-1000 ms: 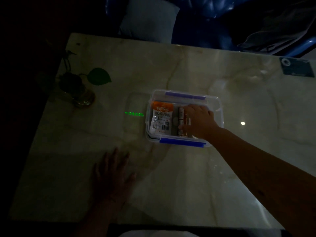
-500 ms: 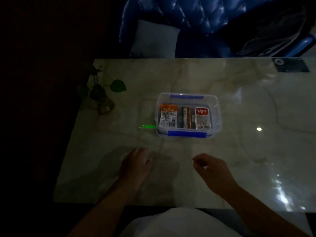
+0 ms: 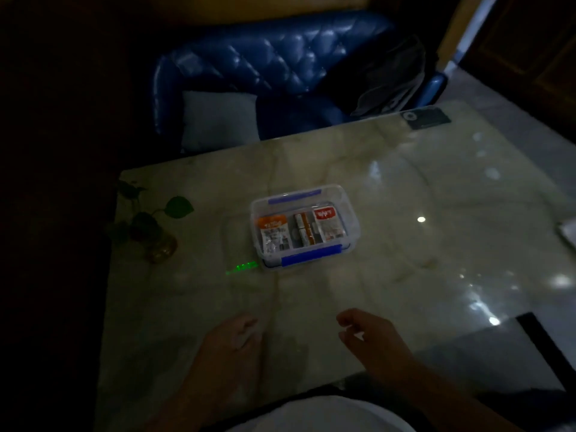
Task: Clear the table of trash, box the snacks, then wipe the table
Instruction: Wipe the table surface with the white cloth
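A clear plastic box point(image 3: 350, 213) with blue latches stands in the middle of the marble table point(image 3: 405, 260). Inside lie an orange snack packet point(image 3: 272, 233), a small brown-and-white pack point(image 3: 303, 232) and a red-topped packet point(image 3: 328, 226). My left hand point(image 3: 232, 341) rests near the table's front edge, fingers loosely curled, holding nothing. My right hand point(image 3: 371, 335) hovers beside it to the right, fingers half curled and empty. Both hands are well short of the box.
A small potted plant in a glass vase point(image 3: 156, 241) stands at the table's left edge. A green light streak point(image 3: 241, 268) glows left of the box. A blue tufted sofa point(image 3: 265, 67) with a grey cushion point(image 3: 218, 120) lies behind. A dark card point(image 3: 425, 118) sits at the far right corner.
My right hand left the box and drew back to the front edge. My left hand lifted its flat palm and curled. The view pulled back and tilted up.
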